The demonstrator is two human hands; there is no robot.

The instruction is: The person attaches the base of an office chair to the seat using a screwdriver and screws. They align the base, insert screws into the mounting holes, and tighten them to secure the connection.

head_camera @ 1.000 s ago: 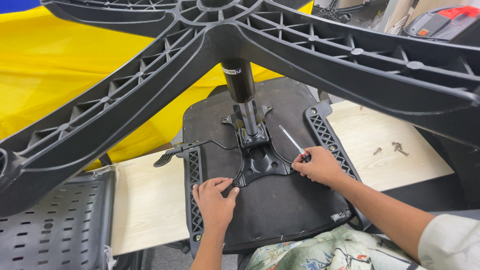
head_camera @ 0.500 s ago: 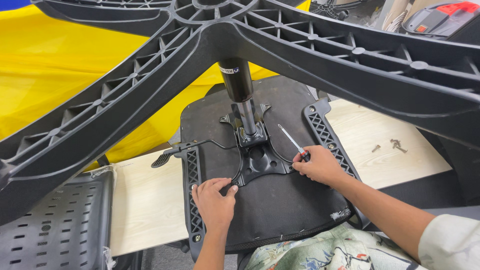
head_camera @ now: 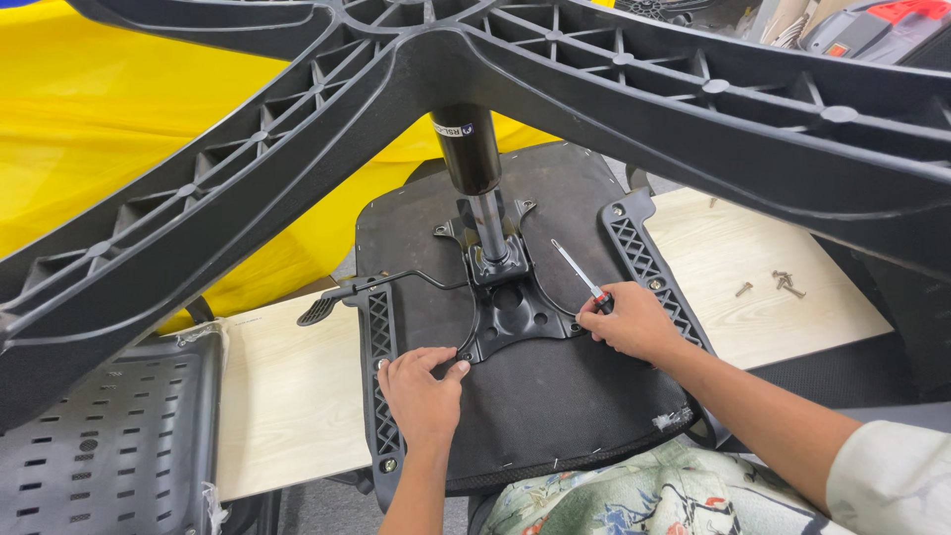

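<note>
Screwdriver is sitting in the right hand, whose fingers are curling tightly around the red-and-black handle while the thin metal shaft is sticking out bare. Its long axis is running on a diagonal, from the handle near the person up and to the left, and the tip is pointing toward the steel post, hanging just beside it over the upper right part of the black metal plate. That plate is lying flat at the middle of the upturned seat, directly left of the right hand, so the right hand is the nearer one to the plate's right edge.

Over on the other side, the left hand is pressing down on the seat, fingers bent and closed on nothing, thumb reaching to the plate's lower left corner. A curved lever is running out leftward from the plate. Overhead, the chair's star-shaped base is spreading wide. Loose screws are lying well apart on the pale wooden desk on the right side.
</note>
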